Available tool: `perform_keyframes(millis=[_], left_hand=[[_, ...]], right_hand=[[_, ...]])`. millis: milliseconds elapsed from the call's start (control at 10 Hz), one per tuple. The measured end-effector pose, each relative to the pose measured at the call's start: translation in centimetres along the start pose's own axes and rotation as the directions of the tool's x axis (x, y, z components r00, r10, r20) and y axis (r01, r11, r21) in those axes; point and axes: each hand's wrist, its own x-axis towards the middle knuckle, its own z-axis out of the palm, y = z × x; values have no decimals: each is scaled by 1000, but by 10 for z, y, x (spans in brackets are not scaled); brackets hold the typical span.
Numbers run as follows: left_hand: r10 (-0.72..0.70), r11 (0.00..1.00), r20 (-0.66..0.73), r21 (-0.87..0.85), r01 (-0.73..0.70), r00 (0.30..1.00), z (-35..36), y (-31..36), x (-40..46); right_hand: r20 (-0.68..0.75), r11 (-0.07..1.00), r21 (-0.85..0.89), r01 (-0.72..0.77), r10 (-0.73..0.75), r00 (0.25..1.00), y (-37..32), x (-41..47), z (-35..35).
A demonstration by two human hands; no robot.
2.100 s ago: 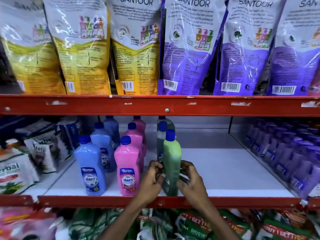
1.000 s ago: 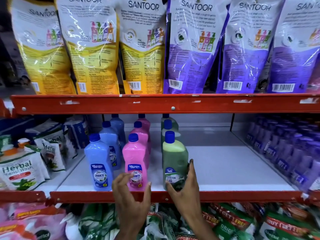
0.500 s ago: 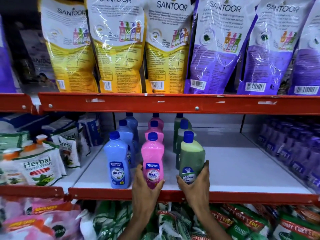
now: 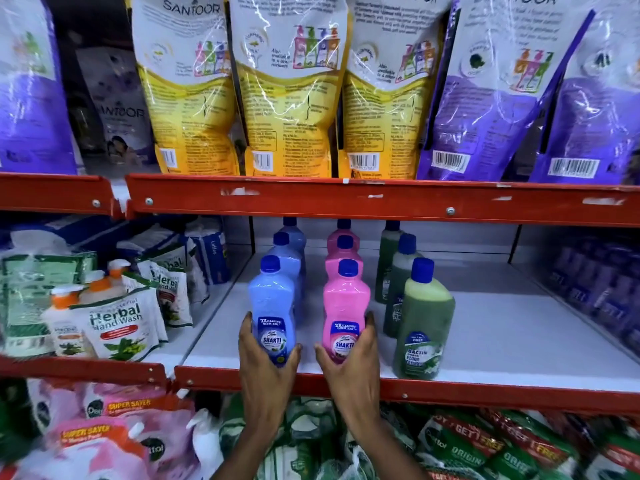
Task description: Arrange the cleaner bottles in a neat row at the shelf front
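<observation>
Cleaner bottles of blue, pink and green plastic with dark blue caps stand in three files on the white shelf board (image 4: 502,344). At its red front lip, the left hand (image 4: 265,358) is clamped around the front blue bottle (image 4: 272,315), the right hand (image 4: 349,362) around the front pink bottle (image 4: 346,311). Right of the pink one, apart from it, the front green bottle (image 4: 424,323) stands ungripped.

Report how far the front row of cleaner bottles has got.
Done: the green bottle stands upright at the shelf edge, label forward. In hand: the left hand grips the blue bottle and the right hand the pink bottle, both at the front. Left: release them and even the gaps; the green one looks further apart.
</observation>
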Motion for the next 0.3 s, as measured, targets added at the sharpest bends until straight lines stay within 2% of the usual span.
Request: perform_keyframes(millis=[200, 300], left_hand=[[-20, 999, 35, -30, 21, 999, 0, -6, 4], [47, 996, -10, 82, -46, 999, -9, -3, -4]], right_hand=[[-40, 999, 32, -5, 6, 999, 8, 5, 9], [-71, 998, 59, 13, -8, 997, 9, -2, 6]])
